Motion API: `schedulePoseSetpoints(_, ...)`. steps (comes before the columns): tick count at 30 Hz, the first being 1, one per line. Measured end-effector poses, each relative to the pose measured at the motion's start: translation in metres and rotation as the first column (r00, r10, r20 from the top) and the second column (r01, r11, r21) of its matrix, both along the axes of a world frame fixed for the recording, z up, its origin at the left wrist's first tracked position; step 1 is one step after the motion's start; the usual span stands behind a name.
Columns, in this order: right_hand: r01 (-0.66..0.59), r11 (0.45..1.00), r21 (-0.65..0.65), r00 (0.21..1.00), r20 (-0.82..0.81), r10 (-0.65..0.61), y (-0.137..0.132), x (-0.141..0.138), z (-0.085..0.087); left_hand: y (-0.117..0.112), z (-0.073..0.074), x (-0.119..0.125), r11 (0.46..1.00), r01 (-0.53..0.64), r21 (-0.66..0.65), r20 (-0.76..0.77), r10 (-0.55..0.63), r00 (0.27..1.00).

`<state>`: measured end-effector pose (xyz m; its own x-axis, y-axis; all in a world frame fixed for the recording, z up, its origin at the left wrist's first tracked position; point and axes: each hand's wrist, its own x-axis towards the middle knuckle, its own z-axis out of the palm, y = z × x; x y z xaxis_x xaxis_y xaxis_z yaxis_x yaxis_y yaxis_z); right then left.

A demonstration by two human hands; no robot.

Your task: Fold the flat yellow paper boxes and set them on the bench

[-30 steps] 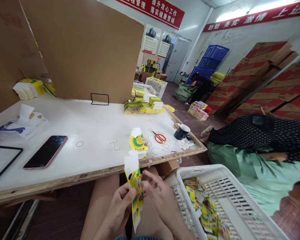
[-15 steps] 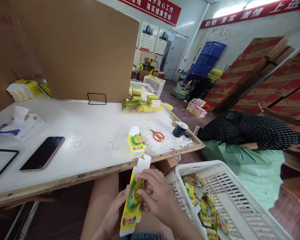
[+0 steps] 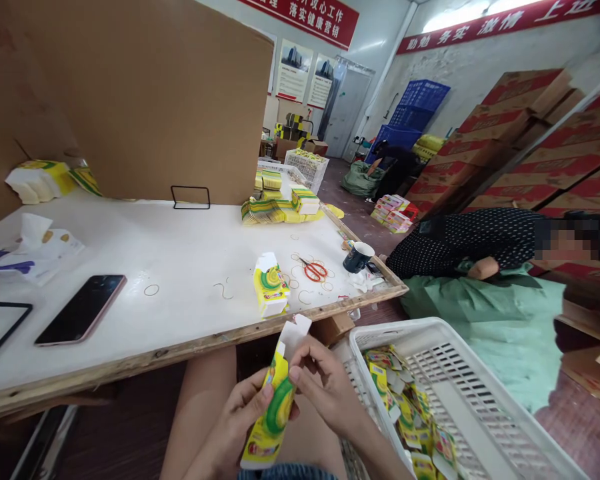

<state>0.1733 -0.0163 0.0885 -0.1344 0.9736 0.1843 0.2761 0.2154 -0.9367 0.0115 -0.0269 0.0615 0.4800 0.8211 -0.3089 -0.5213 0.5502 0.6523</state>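
Note:
Over my lap is a yellow and green carton (image 3: 275,417), tilted, with white flaps standing up at its far end. My left hand (image 3: 243,413) is closed on its left side, the thumb lying along the printed face. At the upper right edge, just below the flaps, my right hand (image 3: 325,387) pinches the carton between thumb and fingers. Some of the right fingers are hidden behind it. On the table edge ahead stands a stack of similar flat cartons (image 3: 271,287).
Scissors (image 3: 314,270) lie among rubber bands near a dark mug (image 3: 359,257). A phone (image 3: 83,310) rests on the left of the table. To my right, a white basket (image 3: 435,333) holds several yellow packets. Beyond it a co-worker (image 3: 475,247) bends over a green sack (image 3: 480,313).
The carton's body has opened out from flatter to fuller. My right hand has moved up to its flap end, and my left fingers now wrap it higher. The co-worker's head has risen.

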Motion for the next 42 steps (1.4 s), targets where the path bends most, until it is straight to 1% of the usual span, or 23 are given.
schedulePoseSetpoints(2,0.13,0.99,0.056,0.992,-0.007,-0.13,-0.002,-0.002,-0.004,0.001,-0.004,0.003,0.997,-0.071,-0.005,-0.044,0.071,0.996)
schedulePoseSetpoints(3,0.155,0.987,0.045,0.988,-0.011,-0.155,-0.003,-0.004,-0.007,0.002,-0.007,0.005,0.994,-0.112,0.006,-0.071,0.112,0.991)
schedulePoseSetpoints(5,0.143,0.989,-0.024,0.99,0.007,-0.143,-0.005,-0.006,-0.014,0.003,-0.013,0.009,0.985,-0.163,0.056,-0.123,0.169,0.978)
schedulePoseSetpoints(7,0.163,0.983,-0.09,0.986,0.036,-0.16,-0.006,-0.008,-0.02,0.004,-0.018,0.012,0.977,-0.163,0.138,-0.178,0.187,0.966)
schedulePoseSetpoints(9,0.235,0.965,-0.119,0.972,0.055,-0.23,-0.006,-0.008,-0.025,0.005,-0.02,0.012,0.962,-0.158,0.222,-0.257,0.214,0.942)
schedulePoseSetpoints(11,0.245,0.959,-0.141,0.969,0.009,-0.246,-0.005,-0.007,-0.026,0.005,-0.019,0.011,0.944,-0.155,0.291,-0.317,0.248,0.915)
schedulePoseSetpoints(13,0.201,0.968,-0.148,0.968,-0.12,-0.219,-0.004,-0.005,-0.025,0.005,-0.015,0.008,0.937,-0.126,0.325,-0.339,0.24,0.91)
schedulePoseSetpoints(15,0.124,0.983,-0.138,0.954,-0.257,-0.156,-0.004,-0.001,-0.022,0.005,-0.012,0.005,0.938,-0.069,0.341,-0.328,0.188,0.926)
schedulePoseSetpoints(17,0.034,0.992,-0.125,0.95,-0.303,-0.071,-0.005,0.004,-0.019,0.005,-0.01,0.002,0.935,-0.023,0.355,-0.29,0.133,0.948)
schedulePoseSetpoints(20,-0.069,0.988,-0.138,0.97,-0.242,0.034,-0.007,0.014,-0.017,0.004,-0.01,-0.001,0.936,0.054,0.347,-0.206,0.02,0.978)
schedulePoseSetpoints(22,-0.096,0.983,-0.157,0.983,-0.167,0.069,-0.008,0.02,-0.016,0.003,-0.01,-0.001,0.94,0.104,0.326,-0.152,-0.056,0.987)
schedulePoseSetpoints(24,-0.107,0.979,-0.172,0.992,-0.089,0.092,-0.008,0.024,-0.014,0.001,-0.011,0.001,0.94,0.119,0.318,-0.104,-0.09,0.99)
schedulePoseSetpoints(26,-0.095,0.984,-0.151,0.995,-0.002,0.096,-0.008,0.026,-0.011,-0.002,-0.013,0.004,0.94,0.11,0.324,-0.079,-0.089,0.993)
schedulePoseSetpoints(28,-0.075,0.992,-0.104,0.995,0.058,0.081,-0.007,0.024,-0.009,-0.003,-0.014,0.007,0.94,0.092,0.327,-0.081,-0.069,0.994)
schedulePoseSetpoints(30,-0.024,0.997,-0.076,0.999,0.037,0.027,-0.006,0.022,-0.01,-0.002,-0.015,0.009,0.946,0.071,0.317,-0.109,-0.038,0.993)
schedulePoseSetpoints(33,0.047,0.997,-0.068,0.998,-0.043,-0.05,-0.004,0.019,-0.012,0.001,-0.016,0.008,0.945,0.092,0.313,-0.146,-0.048,0.988)
schedulePoseSetpoints(35,0.026,0.999,-0.046,0.999,-0.029,-0.027,-0.004,0.021,-0.012,0.002,-0.016,0.007,0.932,0.11,0.345,-0.163,-0.056,0.985)
schedulePoseSetpoints(38,-0.028,1.0,0.012,0.998,0.055,0.027,-0.005,0.027,-0.008,0.003,-0.019,0.007,0.916,0.078,0.394,-0.23,0.016,0.973)
schedulePoseSetpoints(39,-0.039,0.999,0.003,0.996,0.081,0.038,-0.005,0.029,-0.007,0.003,-0.021,0.007,0.909,0.065,0.411,-0.263,0.05,0.963)
schedulePoseSetpoints(40,-0.046,0.998,-0.036,0.995,0.091,0.049,-0.006,0.03,-0.006,0.003,-0.022,0.008,0.901,0.051,0.43,-0.297,0.087,0.951)
schedulePoseSetpoints(42,-0.072,0.981,-0.183,0.994,0.073,0.087,-0.009,0.03,-0.006,0.002,-0.024,0.01,0.886,0.044,0.462,-0.349,0.136,0.927)
